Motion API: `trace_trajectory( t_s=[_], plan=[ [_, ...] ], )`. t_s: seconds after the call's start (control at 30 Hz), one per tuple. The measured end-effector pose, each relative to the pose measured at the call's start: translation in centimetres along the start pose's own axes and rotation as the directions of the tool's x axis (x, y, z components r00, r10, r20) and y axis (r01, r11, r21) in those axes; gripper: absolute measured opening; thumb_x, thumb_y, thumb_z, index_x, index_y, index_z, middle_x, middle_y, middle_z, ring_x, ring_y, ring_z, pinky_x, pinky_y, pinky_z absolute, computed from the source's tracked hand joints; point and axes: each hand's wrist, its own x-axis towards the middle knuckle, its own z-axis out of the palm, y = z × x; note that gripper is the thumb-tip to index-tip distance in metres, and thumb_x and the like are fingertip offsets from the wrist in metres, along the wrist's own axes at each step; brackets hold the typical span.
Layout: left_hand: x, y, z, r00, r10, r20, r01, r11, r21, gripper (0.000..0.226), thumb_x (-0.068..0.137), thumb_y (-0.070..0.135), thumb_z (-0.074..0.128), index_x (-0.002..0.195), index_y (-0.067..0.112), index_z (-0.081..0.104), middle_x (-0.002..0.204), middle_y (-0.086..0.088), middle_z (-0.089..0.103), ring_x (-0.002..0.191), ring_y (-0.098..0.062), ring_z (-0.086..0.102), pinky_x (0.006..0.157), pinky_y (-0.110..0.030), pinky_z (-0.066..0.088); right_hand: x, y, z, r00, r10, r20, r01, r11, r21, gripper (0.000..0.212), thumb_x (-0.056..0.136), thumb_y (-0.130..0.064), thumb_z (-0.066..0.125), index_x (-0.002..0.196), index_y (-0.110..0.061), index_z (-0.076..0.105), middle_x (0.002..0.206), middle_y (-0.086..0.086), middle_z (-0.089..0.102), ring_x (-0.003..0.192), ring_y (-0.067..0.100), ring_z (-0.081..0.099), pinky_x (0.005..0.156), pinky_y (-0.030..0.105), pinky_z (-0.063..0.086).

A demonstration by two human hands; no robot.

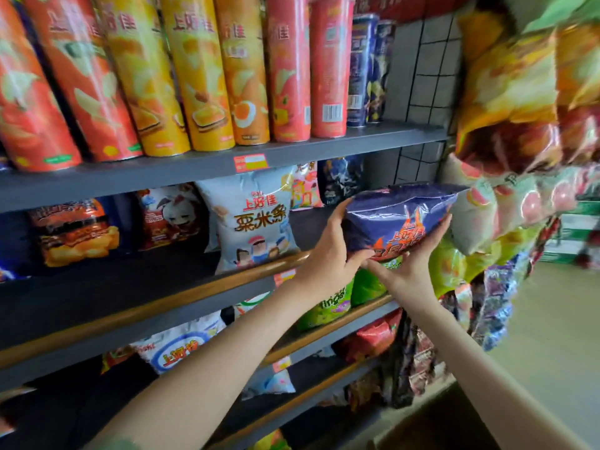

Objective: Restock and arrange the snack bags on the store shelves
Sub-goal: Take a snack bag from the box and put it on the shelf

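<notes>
We face dark grey store shelving (324, 151) with a wire grid back panel (425, 69). Our blue snack bag (399, 216) is in the air at the right end of the middle shelf (130, 287), above its wooden front rail (162, 306), lying tilted with its printed face towards us.

Our left hand (328, 251) grips the bag's left end, fingers curled over the edge and thumb tucked beneath. Our right hand (412, 264) cups it from below, fingers wrapped up round the right side.

Just left of the bag a white snack bag (253, 222) stands upright on the same shelf. Behind our bag, at the back, sits a dark bag (341, 180). Further left are a red bag with a white character (168, 216) and an orange bag (74, 232).

Under our hands a green bag (334, 303) leans on the next shelf down.

Above, tall chip canisters (194, 76) in red, orange and yellow stand in a row, with dark blue canisters (360, 69) at the right end. A price tag (250, 162) is stuck on that shelf's front edge.

At the far right, blurred, hanging snack bags (506, 102) crowd the view.
</notes>
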Motion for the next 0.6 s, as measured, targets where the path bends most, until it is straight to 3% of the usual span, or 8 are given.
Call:
trace_trajectory(
  t_s=[0.07,0.17,0.27,0.37,0.43,0.47,0.53,0.6],
  plan=[
    [1.7,-1.0,1.4,0.999,-0.036,-0.006,0.036,0.999,0.002,0.079,0.084,0.017,0.07,0.138,-0.005,0.017,0.139,-0.019,0.043,0.131,-0.024,0.045,0.106,-0.039,0.039,1.6,1.2,-0.6,0.997,-0.065,0.047,0.068,0.995,-0.067,0.139,0.061,-0.034,0.089,0.143,-0.026,-0.023,0.156,-0.004,-0.005,0.146,0.009,0.01,0.119,0.04,0.019],
    [4.1,-2.0,3.1,0.997,-0.071,-0.043,0.071,0.997,-0.007,0.081,0.083,0.019,0.068,0.138,-0.007,0.014,0.139,-0.014,0.042,0.13,-0.017,0.044,0.108,-0.035,0.038,4.2,3.3,-1.2,0.99,-0.096,0.103,0.116,0.969,-0.22,0.137,0.058,-0.029,0.09,0.145,-0.023,-0.015,0.154,0.004,-0.001,0.147,0.028,0.0,0.117,0.054,0.013],
    [6.2,-2.9,4.6,0.993,-0.104,-0.055,0.104,0.995,0.0,0.08,0.085,0.008,0.067,0.14,-0.005,0.01,0.136,-0.009,0.041,0.125,-0.007,0.042,0.106,-0.023,0.037,6.4,5.0,-1.5,0.986,-0.119,0.115,0.147,0.952,-0.269,0.135,0.059,-0.021,0.091,0.146,-0.027,-0.013,0.155,0.016,0.005,0.145,0.038,0.003,0.115,0.056,0.015],
    [7.7,-3.7,5.5,0.992,-0.113,-0.063,0.115,0.993,0.035,0.075,0.088,0.011,0.064,0.14,-0.004,0.012,0.141,-0.018,0.041,0.13,-0.021,0.043,0.107,-0.029,0.035,8.5,7.0,-1.7,0.982,-0.167,0.091,0.184,0.958,-0.221,0.123,0.062,-0.023,0.087,0.146,-0.036,-0.002,0.15,-0.005,0.011,0.144,0.038,0.009,0.115,0.056,0.018],
    [8.2,-4.2,5.9,0.993,-0.095,-0.065,0.101,0.991,0.09,0.076,0.088,0.018,0.064,0.142,-0.001,0.013,0.142,-0.017,0.039,0.133,-0.022,0.041,0.109,-0.032,0.034,9.6,8.5,-1.9,0.983,-0.166,0.084,0.178,0.97,-0.168,0.114,0.065,-0.027,0.082,0.144,-0.039,0.001,0.147,-0.008,0.015,0.145,0.034,0.013,0.114,0.056,0.023],
    [8.3,-4.5,6.0,0.994,-0.087,-0.071,0.095,0.988,0.123,0.077,0.088,0.022,0.065,0.142,0.001,0.014,0.143,-0.017,0.039,0.133,-0.021,0.04,0.109,-0.033,0.034,10.1,9.0,-2.0,0.983,-0.159,0.093,0.172,0.973,-0.152,0.11,0.066,-0.028,0.08,0.144,-0.039,0.003,0.147,-0.004,0.015,0.145,0.028,0.014,0.116,0.051,0.022],
    [8.2,-4.9,6.0,0.99,-0.088,-0.108,0.106,0.979,0.176,0.077,0.088,0.03,0.064,0.143,0.004,0.016,0.142,-0.015,0.04,0.132,-0.021,0.041,0.108,-0.034,0.035,10.8,9.5,-2.3,0.977,-0.183,0.113,0.198,0.97,-0.143,0.105,0.066,-0.03,0.078,0.145,-0.032,0.008,0.143,-0.004,0.016,0.143,0.004,0.013,0.117,0.026,0.018],
    [8.0,-5.1,6.0,0.983,-0.088,-0.158,0.121,0.97,0.212,0.077,0.089,0.037,0.058,0.145,0.01,0.013,0.144,-0.013,0.039,0.133,-0.019,0.04,0.109,-0.031,0.034,11.6,9.6,-2.3,0.962,-0.241,0.131,0.258,0.956,-0.141,0.104,0.067,-0.03,0.077,0.146,-0.022,0.01,0.142,0.001,0.018,0.138,-0.005,0.014,0.113,0.015,0.015]
  ],
)
